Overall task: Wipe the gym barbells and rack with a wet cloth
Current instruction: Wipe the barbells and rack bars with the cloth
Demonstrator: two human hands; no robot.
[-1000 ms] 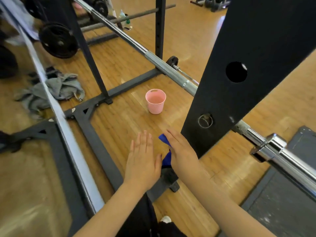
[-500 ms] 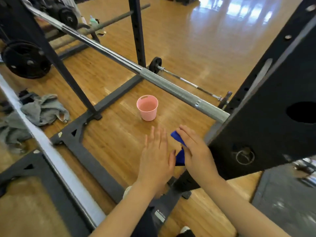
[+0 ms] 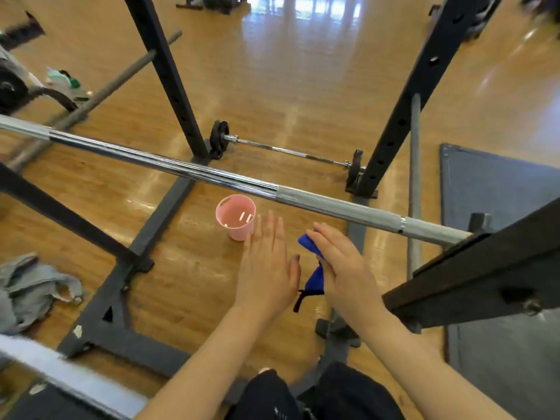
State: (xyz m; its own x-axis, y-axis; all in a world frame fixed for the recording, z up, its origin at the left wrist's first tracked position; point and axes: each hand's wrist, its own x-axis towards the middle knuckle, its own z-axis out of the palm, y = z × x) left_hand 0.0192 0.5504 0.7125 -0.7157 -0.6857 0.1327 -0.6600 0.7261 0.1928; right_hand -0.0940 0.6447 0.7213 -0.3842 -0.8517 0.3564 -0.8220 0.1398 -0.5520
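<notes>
Both hands' flat-palmed grip on blue cloth (image 3: 312, 268), wood gym floor (image 3: 303, 95) below.

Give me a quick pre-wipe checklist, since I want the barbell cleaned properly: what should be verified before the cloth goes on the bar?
1. Cloth in hand: ok, the blue cloth sits between the left hand and right hand.
2. Firm grip: not ok, both palms only press it, fingers straight.
3. Cloth wet: cannot tell.
4. Barbell reachable: ok, it lies across the rack just beyond the hands.
5. Pink cup out of the way: ok, upright on the floor below the bar.
6. Water in cup: cannot tell.
</notes>
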